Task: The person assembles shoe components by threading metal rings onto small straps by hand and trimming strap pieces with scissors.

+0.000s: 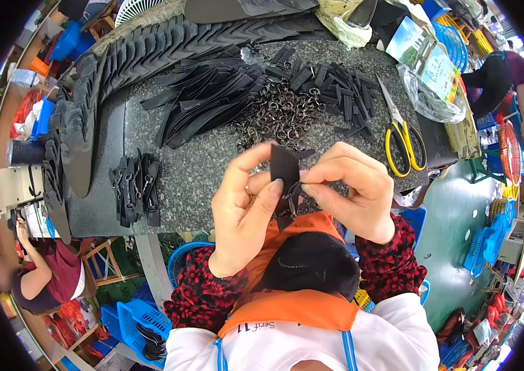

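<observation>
In front of my chest, over the near edge of the stone table, my left hand (240, 213) holds a black fabric strap (285, 170) upright between thumb and fingers. Against the strap's right edge, my right hand (357, 188) pinches a small dark piece, mostly hidden by the fingertips. Just beyond both hands lies a heap of small metal swivel hooks (280, 117). Long black strips (212, 93) are piled behind it to the left, and short black strips (351, 96) to the right. Several straps fitted with hooks (132, 188) lie in a bunch on the left.
Yellow-and-black-handled scissors (405, 145) lie at the table's right. A long row of overlapping black shaped pieces (150, 46) curves along the far and left sides. A co-worker (55, 272) sits at left by a white machine (11, 191). A blue basket (141, 318) stands below the table.
</observation>
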`<state>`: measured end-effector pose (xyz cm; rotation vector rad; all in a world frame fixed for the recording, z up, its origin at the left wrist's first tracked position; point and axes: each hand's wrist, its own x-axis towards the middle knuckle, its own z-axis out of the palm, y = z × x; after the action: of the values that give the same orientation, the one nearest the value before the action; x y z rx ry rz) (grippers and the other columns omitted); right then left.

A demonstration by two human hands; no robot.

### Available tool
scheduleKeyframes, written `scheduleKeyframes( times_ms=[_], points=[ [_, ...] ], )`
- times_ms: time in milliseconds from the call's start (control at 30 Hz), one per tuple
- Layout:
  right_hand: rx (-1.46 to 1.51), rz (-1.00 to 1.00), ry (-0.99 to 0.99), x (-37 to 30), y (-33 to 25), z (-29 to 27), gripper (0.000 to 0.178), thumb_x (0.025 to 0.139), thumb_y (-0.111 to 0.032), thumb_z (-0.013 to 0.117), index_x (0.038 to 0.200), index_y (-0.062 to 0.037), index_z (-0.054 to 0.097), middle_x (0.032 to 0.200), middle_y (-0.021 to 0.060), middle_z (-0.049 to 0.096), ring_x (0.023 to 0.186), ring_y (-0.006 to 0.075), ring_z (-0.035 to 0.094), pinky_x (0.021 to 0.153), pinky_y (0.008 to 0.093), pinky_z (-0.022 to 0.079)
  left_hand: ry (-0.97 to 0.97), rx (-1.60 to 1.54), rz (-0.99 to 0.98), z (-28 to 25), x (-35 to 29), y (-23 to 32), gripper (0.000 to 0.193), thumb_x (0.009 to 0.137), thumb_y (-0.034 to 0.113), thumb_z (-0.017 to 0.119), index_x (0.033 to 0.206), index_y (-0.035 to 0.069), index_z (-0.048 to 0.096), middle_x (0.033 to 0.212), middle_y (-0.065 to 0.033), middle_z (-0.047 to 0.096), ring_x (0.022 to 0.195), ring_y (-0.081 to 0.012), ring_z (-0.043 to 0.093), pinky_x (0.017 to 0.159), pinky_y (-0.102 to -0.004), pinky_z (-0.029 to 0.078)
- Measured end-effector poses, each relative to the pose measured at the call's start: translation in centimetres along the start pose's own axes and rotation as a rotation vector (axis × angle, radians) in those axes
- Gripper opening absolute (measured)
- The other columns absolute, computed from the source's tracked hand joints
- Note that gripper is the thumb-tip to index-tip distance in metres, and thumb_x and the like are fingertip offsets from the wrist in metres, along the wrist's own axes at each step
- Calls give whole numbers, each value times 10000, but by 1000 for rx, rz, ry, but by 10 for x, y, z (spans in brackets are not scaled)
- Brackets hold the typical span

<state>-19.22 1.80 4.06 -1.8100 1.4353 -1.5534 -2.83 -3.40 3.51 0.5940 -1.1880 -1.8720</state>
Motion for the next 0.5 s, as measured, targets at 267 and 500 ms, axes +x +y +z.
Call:
scheduleKeyframes(
  times_ms=[267,500],
  points=[
    [-141,-55,77,-1,-2,6,193,685,55,719,859,-5,662,760,77,604,628,194,606,536,285,472,-80,101,-27,-10,-2,-4,189,952,-31,498,1116,-65,585,985,-69,659,866,-57,597,746,-188,484],
    [-301,-147,117,-1,-1,21,187,686,22,739,830,-52,645,766,67,616,625,193,603,555,295,476,-46,50,26,-14,-1,-13,178,919,-46,546,1088,-64,601,968,-89,661,843,-102,628,751,-228,513]
  ],
)
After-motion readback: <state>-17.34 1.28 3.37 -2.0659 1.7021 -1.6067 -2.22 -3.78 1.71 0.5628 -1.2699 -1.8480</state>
